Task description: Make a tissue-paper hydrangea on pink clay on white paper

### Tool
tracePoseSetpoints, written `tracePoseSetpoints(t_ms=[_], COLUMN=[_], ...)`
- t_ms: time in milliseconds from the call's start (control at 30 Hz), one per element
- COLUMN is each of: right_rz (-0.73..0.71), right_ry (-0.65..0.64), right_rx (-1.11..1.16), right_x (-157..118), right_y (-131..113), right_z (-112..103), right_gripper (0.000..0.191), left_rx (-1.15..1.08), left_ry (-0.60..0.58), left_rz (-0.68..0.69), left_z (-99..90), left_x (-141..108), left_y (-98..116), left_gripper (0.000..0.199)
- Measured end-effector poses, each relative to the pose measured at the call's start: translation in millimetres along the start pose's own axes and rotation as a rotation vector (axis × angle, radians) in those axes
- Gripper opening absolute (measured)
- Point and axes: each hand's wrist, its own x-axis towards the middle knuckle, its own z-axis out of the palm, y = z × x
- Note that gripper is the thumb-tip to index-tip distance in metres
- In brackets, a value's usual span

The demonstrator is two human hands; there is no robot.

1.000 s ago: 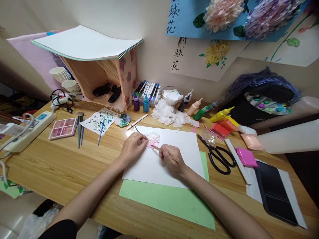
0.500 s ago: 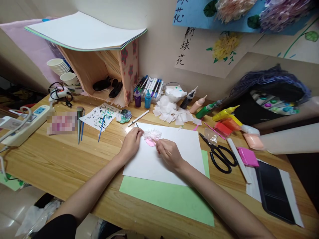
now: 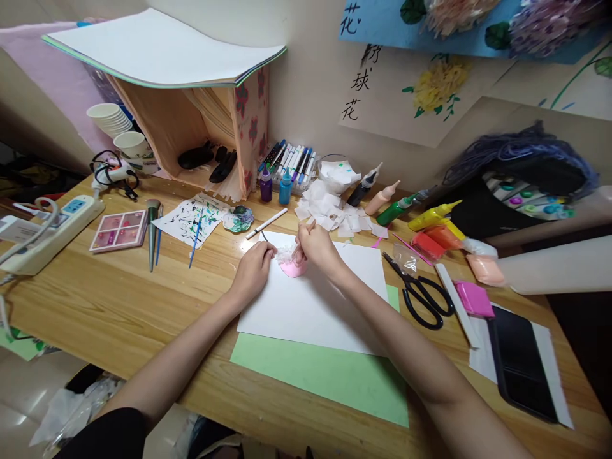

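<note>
A round pink clay base (image 3: 293,269) with a tuft of white paper pieces (image 3: 285,250) lies on a white sheet of paper (image 3: 306,312). My left hand (image 3: 252,269) is closed at the sheet's upper left edge, its fingertips close to the tuft. A short thin dark piece (image 3: 264,237) shows just above those fingers; I cannot tell whether they grip it. Over the right side of the tuft, my right hand (image 3: 315,248) pinches a thin wooden stick (image 3: 312,225), its lower end hidden by the fingers. Loose white paper squares (image 3: 329,207) are heaped just beyond.
Green paper (image 3: 325,382) lies under the white sheet. To the right are black-handled scissors (image 3: 423,296), a pink clay packet (image 3: 473,298) and a black phone (image 3: 523,363). Paint bottles (image 3: 394,210) line the back; brushes (image 3: 152,236) and a palette (image 3: 119,231) lie left.
My right hand has moved up and now bends over the tuft, with the stick's upper end pointing away from me. More of the pink base shows. My left hand stays nearly in place.
</note>
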Motion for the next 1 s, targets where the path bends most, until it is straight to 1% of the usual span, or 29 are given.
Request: tracePoseSetpoints(t_ms=[67, 100, 133, 167, 200, 233, 333, 433, 500, 567, 633, 700, 733, 767, 867, 1000], right_rz=[-0.025, -0.059, -0.129, -0.222, -0.282, -0.313, -0.345, -0.324, -0.26, -0.184, -0.136, -0.122, -0.122, -0.123, -0.132, -0.133], right_ry=[-0.055, -0.073, -0.093, -0.077, -0.043, -0.029, -0.004, 0.05, 0.102, 0.143, 0.175, 0.193, 0.195, 0.195, 0.183, 0.171], right_rx=[0.024, 0.034, 0.048, 0.057, 0.07, 0.08, 0.107, 0.241, 0.389, 0.537, 0.653, 0.715, 0.727, 0.733, 0.74, 0.733], right_x=[-3.6, -9.6, -17.9, -27.5, -37.7, -47.7, -70.1, -76.4, -73.6, -68.5, -63.9, -61.5, -61.2, -61.3, -62.6, -63.2], right_y=[3.0, 6.4, 11.0, 16.7, 23.2, 30.4, 53.2, 74.3, 85.1, 92.3, 96.0, 97.3, 97.5, 97.7, 98.0, 98.7], right_z=[-4.9, -7.9, -11.1, -14.6, -18.1, -21.6, -31.3, -38.3, -41.1, -42.8, -43.5, -43.8, -43.8, -43.8, -43.9, -44.5], right_gripper=[0.049, 0.049, 0.05, 0.05, 0.05, 0.051, 0.053, 0.052, 0.051, 0.051, 0.051, 0.051, 0.052, 0.052, 0.052, 0.051], left_rx=[0.0, 0.0, 0.001, 0.001, 0.002, 0.004, 0.014, 0.023, 0.049, 0.108, 0.196, 0.306, 0.349, 0.365, 0.361, 0.323], left_ry=[0.003, 0.003, 0.001, -0.003, -0.006, -0.008, -0.021, -0.05, -0.031, 0.018, 0.057, 0.016, -0.031, -0.042, -0.046, -0.027], left_rz=[-0.001, -0.004, -0.008, -0.013, -0.019, -0.023, -0.045, -0.077, -0.059, -0.005, 0.03, -0.006, -0.042, -0.058, -0.076, -0.103], left_z=[0.2, 0.3, 0.5, 0.6, 0.5, 0.3, -3.1, -10.3, -14.4, -14.9, -10.7, -2.6, 2.0, 6.3, 14.1, 11.2], left_x=[0.0, -0.1, -0.3, -0.8, -1.3, -2.0, -2.2, 7.4, 23.1, 45.8, 72.2, 97.1, 107.5, 115.8, 127.0, 121.6], left_y=[0.2, 0.4, 0.7, 1.1, 1.5, 2.0, 3.6, 8.4, 15.5, 25.3, 35.1, 41.2, 42.4, 42.3, 37.4, 30.0], left_gripper=[0.017, 0.017, 0.017, 0.018, 0.018, 0.019, 0.019, 0.021, 0.022, 0.022, 0.024, 0.024, 0.024, 0.023, 0.018, 0.018])
